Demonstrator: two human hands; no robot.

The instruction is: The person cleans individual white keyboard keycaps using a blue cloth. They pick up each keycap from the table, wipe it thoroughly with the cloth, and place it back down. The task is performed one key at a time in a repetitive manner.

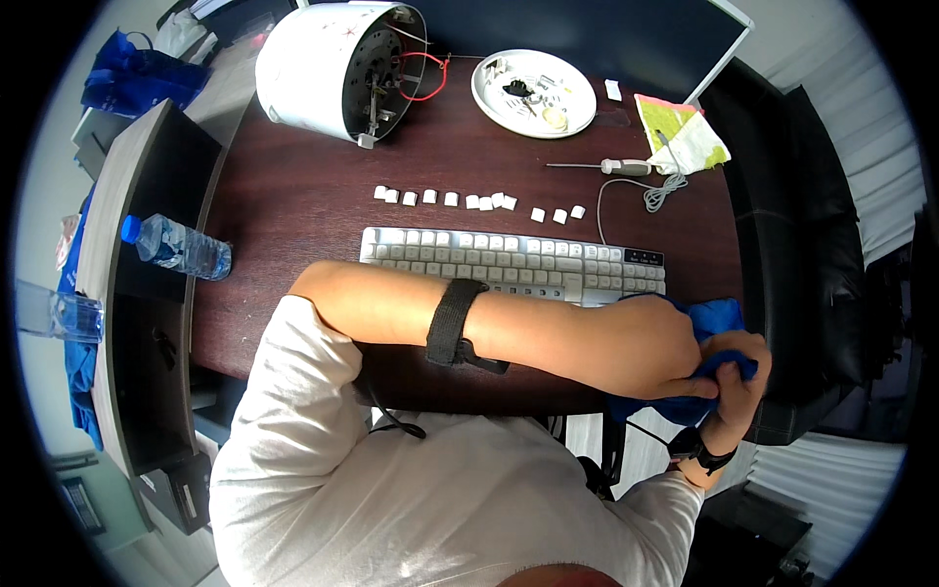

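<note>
A bunched blue cloth is gathered between my two hands at the desk's right front edge. My left arm reaches across the front of the keyboard, and my left hand grips the cloth, most of its fingers hidden. Closed on a twist of the same cloth is my right hand, its wrist bent below. A white keyboard lies just beyond my left forearm, which covers part of its lower rows. Several loose white keycaps form an uneven row behind it.
A white cylinder with exposed inner parts and a red wire lies at the back left. Beside it sits a white plate of small parts. A screwdriver, coiled cable and packet are at right; a water bottle is left.
</note>
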